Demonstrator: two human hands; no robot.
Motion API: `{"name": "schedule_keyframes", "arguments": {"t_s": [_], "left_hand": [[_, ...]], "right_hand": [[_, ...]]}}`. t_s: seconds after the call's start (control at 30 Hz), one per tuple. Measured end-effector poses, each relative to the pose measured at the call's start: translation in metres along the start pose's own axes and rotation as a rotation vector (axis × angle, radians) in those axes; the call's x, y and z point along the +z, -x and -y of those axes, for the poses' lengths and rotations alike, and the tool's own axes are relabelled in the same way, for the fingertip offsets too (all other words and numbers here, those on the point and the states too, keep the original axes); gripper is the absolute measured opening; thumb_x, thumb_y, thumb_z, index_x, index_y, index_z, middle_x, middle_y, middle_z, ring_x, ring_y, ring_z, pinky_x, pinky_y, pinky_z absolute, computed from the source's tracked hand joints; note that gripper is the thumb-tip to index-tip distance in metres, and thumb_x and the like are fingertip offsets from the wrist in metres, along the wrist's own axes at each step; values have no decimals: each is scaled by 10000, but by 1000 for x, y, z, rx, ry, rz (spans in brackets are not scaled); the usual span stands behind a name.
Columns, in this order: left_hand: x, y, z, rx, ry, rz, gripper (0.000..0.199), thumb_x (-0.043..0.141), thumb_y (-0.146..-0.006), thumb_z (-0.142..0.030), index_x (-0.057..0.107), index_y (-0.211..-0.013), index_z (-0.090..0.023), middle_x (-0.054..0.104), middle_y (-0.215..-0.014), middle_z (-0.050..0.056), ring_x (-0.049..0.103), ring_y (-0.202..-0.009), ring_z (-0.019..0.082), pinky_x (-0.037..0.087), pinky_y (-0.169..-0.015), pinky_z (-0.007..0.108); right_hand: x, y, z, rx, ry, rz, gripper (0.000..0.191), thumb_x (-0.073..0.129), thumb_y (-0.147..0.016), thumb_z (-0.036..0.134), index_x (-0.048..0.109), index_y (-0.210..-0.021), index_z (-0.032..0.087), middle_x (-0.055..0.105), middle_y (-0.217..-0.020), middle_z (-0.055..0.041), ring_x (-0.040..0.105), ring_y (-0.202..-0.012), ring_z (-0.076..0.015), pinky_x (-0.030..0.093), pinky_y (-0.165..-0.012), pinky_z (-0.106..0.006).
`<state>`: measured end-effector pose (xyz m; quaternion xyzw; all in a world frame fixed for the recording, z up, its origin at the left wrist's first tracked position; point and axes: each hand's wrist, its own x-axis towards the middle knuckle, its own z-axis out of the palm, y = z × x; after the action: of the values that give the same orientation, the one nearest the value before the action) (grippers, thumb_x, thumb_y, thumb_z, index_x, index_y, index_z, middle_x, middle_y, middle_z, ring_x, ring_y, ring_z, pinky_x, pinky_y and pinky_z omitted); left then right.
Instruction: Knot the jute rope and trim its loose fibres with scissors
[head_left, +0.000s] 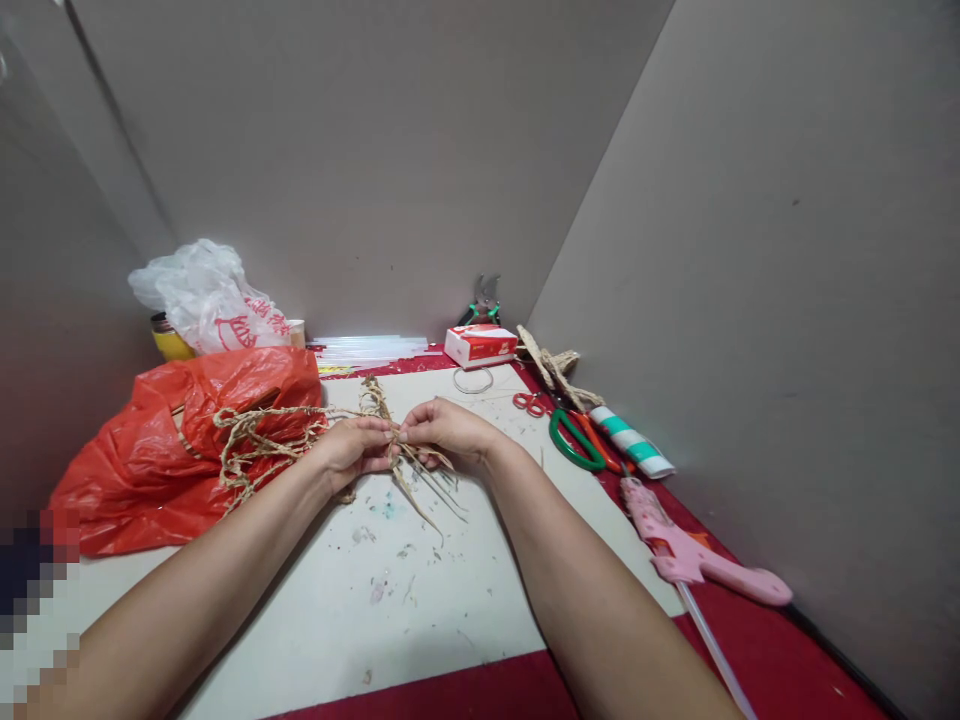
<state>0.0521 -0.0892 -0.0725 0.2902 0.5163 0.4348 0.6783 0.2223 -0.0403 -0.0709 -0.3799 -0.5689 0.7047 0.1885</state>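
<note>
Both my hands meet over a white board, pinching a bundle of dry straw-like strands (pixel 420 480). My left hand (pixel 356 452) is closed on the bundle from the left, thumb and fingertips together. From the right, my right hand (pixel 446 428) pinches the same bundle, its fingertips almost touching the left ones. Loose strand ends fan out below toward the right. Beyond my fingers a thicker twisted piece (pixel 373 397) of the same fibre points away. A tangled braided straw cord (pixel 259 440) trails left over a red plastic bag.
The red plastic bag (pixel 150 450) lies left, a white plastic bag (pixel 214 300) behind it. Clear glue sticks (pixel 375 350), a tissue box (pixel 480 346) and pruning shears (pixel 486 300) line the back. Green-handled scissors (pixel 576 440) and a pink glue gun (pixel 690 555) lie right, beside grey panels.
</note>
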Motion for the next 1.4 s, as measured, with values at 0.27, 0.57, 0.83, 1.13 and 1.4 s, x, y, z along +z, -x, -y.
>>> {"name": "schedule_keyframes", "arguments": {"t_s": [0.27, 0.57, 0.83, 1.13, 1.4], "left_hand": [[-1, 1, -3, -23, 11, 44, 148, 618, -677, 37, 629, -728, -102, 643, -609, 57, 588, -497, 104, 495, -449, 196], [-1, 1, -3, -25, 36, 58, 138, 588, -651, 31, 625, -693, -96, 665, -692, 96, 470, -428, 42, 256, -319, 108], [-8, -2, -4, -44, 62, 132, 52, 588, -775, -95, 638, -765, -85, 669, -720, 90, 593, -522, 89, 476, -428, 153], [-8, 0, -6, -16, 107, 109, 96, 555, -826, -120, 612, -755, -93, 656, -678, 76, 633, -562, 115, 534, -514, 209], [0, 1, -3, 204, -15, -81, 131, 706, -649, -101, 667, -771, -73, 534, -492, -25, 420, -388, 31, 353, -377, 136]], "right_hand": [[2, 5, 5, 25, 50, -35, 127, 668, -743, 209, 551, -733, 162, 526, -514, 43, 458, -423, -61, 400, -354, -153], [0, 5, 2, -23, 105, -27, 166, 676, -739, 259, 542, -715, 164, 458, -465, 66, 357, -361, -38, 274, -327, -151], [0, 4, 0, -57, 71, -20, 171, 669, -699, 285, 552, -728, 164, 496, -484, 56, 365, -383, -50, 266, -363, -180], [9, 0, 2, -235, 187, -148, 189, 675, -654, 296, 615, -706, 125, 563, -581, 11, 457, -526, -82, 335, -516, -225], [12, 8, 6, -220, 54, -142, 178, 650, -700, 296, 527, -706, 167, 514, -535, 35, 422, -456, -71, 295, -446, -202]]}}
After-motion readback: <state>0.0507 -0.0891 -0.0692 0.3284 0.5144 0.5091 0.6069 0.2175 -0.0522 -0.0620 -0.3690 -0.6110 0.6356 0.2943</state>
